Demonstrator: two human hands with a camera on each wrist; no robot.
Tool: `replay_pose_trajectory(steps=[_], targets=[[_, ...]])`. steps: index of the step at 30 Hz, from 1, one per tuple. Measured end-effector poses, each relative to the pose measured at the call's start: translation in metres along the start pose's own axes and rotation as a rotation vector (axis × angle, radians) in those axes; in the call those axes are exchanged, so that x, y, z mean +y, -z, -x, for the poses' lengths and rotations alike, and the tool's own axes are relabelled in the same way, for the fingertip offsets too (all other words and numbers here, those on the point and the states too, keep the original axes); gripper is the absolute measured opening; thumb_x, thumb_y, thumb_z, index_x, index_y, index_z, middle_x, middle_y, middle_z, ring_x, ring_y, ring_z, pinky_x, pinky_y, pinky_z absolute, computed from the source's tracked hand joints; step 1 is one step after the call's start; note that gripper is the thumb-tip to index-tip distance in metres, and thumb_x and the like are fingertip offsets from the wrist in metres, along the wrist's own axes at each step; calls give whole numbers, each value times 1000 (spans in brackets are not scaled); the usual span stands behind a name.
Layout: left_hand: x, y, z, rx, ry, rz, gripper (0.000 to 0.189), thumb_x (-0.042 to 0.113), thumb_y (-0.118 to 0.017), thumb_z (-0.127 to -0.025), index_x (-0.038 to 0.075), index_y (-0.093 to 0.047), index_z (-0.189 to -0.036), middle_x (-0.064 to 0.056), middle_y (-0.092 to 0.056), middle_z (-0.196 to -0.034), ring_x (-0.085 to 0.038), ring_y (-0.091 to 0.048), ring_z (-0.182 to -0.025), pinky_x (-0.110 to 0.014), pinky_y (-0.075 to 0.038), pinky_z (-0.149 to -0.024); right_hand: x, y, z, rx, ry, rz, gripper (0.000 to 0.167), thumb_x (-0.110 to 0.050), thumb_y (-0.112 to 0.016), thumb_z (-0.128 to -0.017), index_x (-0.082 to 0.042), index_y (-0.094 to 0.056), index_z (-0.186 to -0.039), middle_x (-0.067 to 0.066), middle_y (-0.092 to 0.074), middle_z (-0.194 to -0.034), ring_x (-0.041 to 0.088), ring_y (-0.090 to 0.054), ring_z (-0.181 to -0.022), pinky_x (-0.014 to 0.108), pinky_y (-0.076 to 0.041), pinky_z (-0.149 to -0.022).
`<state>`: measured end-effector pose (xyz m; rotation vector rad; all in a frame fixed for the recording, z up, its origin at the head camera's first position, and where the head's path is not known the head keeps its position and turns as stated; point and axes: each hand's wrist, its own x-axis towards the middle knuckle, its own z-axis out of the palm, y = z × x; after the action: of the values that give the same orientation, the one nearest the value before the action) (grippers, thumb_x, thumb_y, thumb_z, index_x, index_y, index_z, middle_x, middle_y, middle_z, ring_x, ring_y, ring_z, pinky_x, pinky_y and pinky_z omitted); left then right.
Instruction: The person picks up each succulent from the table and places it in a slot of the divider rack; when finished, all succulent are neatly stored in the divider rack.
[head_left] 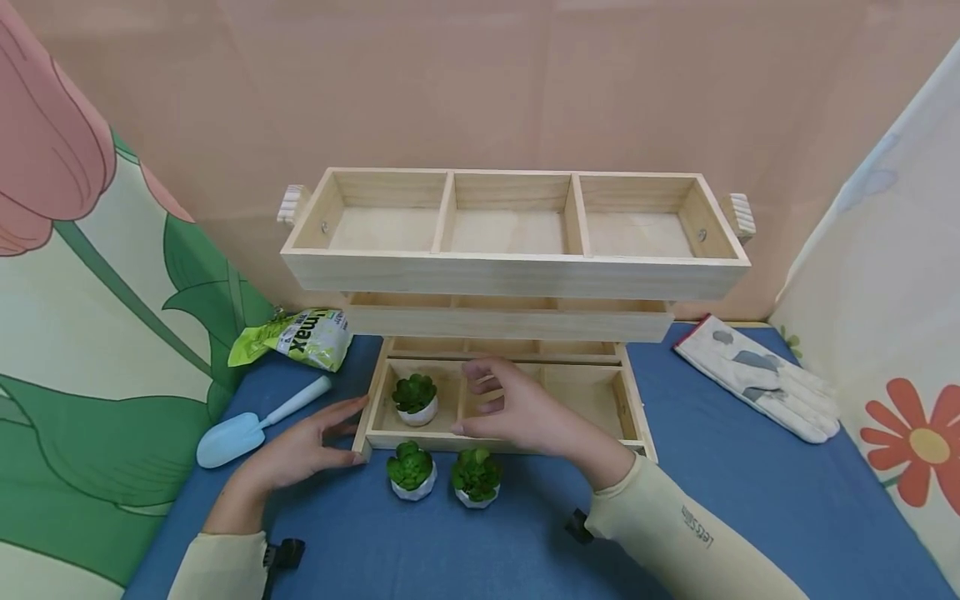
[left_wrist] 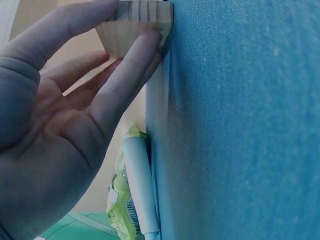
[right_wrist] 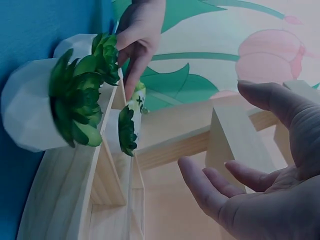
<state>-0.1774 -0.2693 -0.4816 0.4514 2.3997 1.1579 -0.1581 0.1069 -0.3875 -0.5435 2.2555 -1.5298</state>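
My left hand [head_left: 303, 446] touches the left end of the bottom wooden planter box [head_left: 480, 442], its fingers fairly straight and spread along that end. In the left wrist view, the fingertips lie against the wooden end [left_wrist: 135, 32]. Above the box's middle compartment, my right hand [head_left: 517, 408] hovers with thumb and fingers apart, holding nothing. One potted succulent [head_left: 415, 398] in a white faceted pot stands in the left compartment. Two more, a left succulent [head_left: 411, 471] and a right succulent [head_left: 476, 477], stand on the blue cloth in front.
Overhead, the upper wooden tiers [head_left: 517, 275] reach out over the back of the bottom box. To the left are a light-blue trowel [head_left: 258, 421] and a green-white bag [head_left: 300, 337]. White-grey gloves [head_left: 757, 379] lie on the blue cloth [head_left: 720, 467] at right.
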Motion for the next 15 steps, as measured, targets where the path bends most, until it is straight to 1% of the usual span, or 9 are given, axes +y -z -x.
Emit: replay_pose_trajectory(steps=[4, 7, 10, 15], targets=[[1, 0, 0, -1, -3, -12, 96, 30, -83, -95, 10, -28, -171, -26, -26, -175, -49, -53, -147, -39, -56, -102, 5, 3, 12, 16, 12, -20, 82, -23, -86, -91, -8, -43, -159, 13, -48, -162, 40, -53, -143, 53, -51, -114], [2, 0, -1, 1, -3, -22, 95, 31, -83, -95, 11, -28, -170, -26, -27, -174, -48, -54, -146, -38, -56, -102, 9, 4, 21, 29, 4, -1, 83, -26, -85, -92, -9, -42, -160, 12, -48, -162, 37, -54, -142, 53, -51, -114], [2, -1, -2, 1, -5, -28, 95, 31, -82, -95, 10, -28, -171, -27, -27, -174, -49, -55, -146, -41, -57, -103, 13, 4, 29, 37, -2, 34, 83, -28, -85, -92, -9, -42, -160, 12, -48, -162, 35, -55, -141, 53, -52, -113], [3, 0, -1, 4, 5, -26, 96, 31, -82, -95, 11, -27, -171, -26, -26, -175, -49, -54, -146, -49, -55, -106, 23, -1, 42, 62, -14, 96, 84, -29, -86, -91, -5, -43, -159, 16, -48, -162, 40, -57, -140, 57, -52, -112]])
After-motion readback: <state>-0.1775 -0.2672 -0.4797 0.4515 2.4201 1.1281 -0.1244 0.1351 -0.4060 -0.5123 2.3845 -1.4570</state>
